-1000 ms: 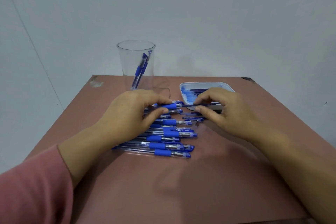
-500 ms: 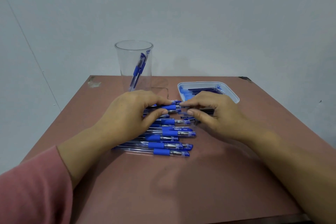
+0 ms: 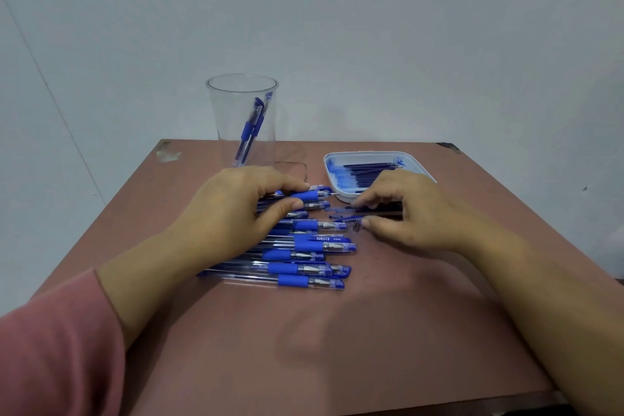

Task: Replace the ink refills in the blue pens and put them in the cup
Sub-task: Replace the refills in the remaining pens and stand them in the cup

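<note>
Refill swap underway: left hand pinches a blue pen; right hand curls over a refill, grip unclear. Next, I'd guess: careful insertion.

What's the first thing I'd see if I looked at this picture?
A big pile of blue pens lies in the middle of the brown table, with the left hand gripping the top pen. The right hand is curled over loose refills beside a white tray. At the back stands a clear cup with two pens inside.
</note>
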### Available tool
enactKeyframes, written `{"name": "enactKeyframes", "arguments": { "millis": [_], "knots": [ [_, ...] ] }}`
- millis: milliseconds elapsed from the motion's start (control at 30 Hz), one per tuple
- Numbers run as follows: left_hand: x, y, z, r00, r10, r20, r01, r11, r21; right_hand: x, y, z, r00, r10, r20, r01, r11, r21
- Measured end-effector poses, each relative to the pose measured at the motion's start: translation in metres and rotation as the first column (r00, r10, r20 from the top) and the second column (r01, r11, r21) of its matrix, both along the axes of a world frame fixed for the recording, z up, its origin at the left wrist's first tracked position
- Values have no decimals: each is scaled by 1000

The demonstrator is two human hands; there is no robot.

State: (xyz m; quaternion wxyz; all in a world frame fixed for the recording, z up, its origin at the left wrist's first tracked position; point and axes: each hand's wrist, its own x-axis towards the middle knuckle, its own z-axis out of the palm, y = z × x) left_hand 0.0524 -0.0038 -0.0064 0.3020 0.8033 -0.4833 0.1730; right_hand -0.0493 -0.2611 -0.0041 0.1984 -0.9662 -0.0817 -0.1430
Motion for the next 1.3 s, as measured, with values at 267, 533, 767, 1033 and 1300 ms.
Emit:
{"name": "enactKeyframes", "arguments": {
  "millis": [267,533,767,1033,1300],
  "knots": [
    [1,0,0,1000,-8,7,8,1000,2,2,7,1,998,27,-56,-31,996,-89],
    [0,0,0,1000,-22,6,22,1000,11,-7,25,7,986,-28,163,-40,918,395],
    [-2,-1,-1,999,-43,19,43,999,-2,-1,35,3,990,58,126,-115,855,506],
    [-5,-4,-3,996,-56,64,55,998,11,1,41,-2,981,53,186,-118,926,358],
    [-6,-4,-2,995,-66,76,66,998,3,3,37,-5,958,97,268,-145,975,166]
  ]
}}
